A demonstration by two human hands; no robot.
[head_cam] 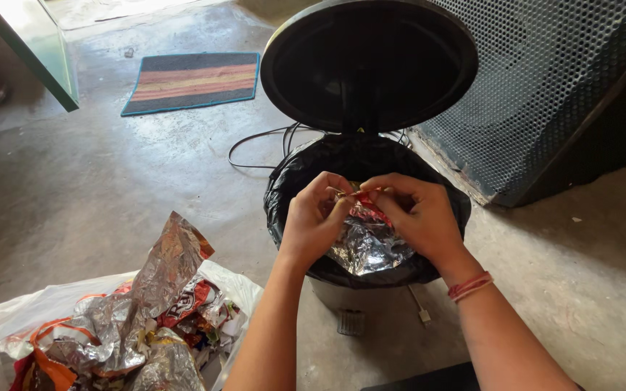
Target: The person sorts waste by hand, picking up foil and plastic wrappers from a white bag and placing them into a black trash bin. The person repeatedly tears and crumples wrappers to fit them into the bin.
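Both hands, left hand and right hand, pinch a crumpled foil snack wrapper between them, just above the black-lined pedal bin, its lid raised beyond.

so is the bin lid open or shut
Open. The black lid stands tipped up behind the bin, showing its underside, and the black liner's mouth is uncovered beneath both hands holding a foil wrapper.

Both hands were over the open bin, left hand and right hand pinching a crumpled foil snack wrapper between them. The lid stood straight up behind. More foil wrappers sat piled on a white plastic bag to the left, with a striped mat farther back.
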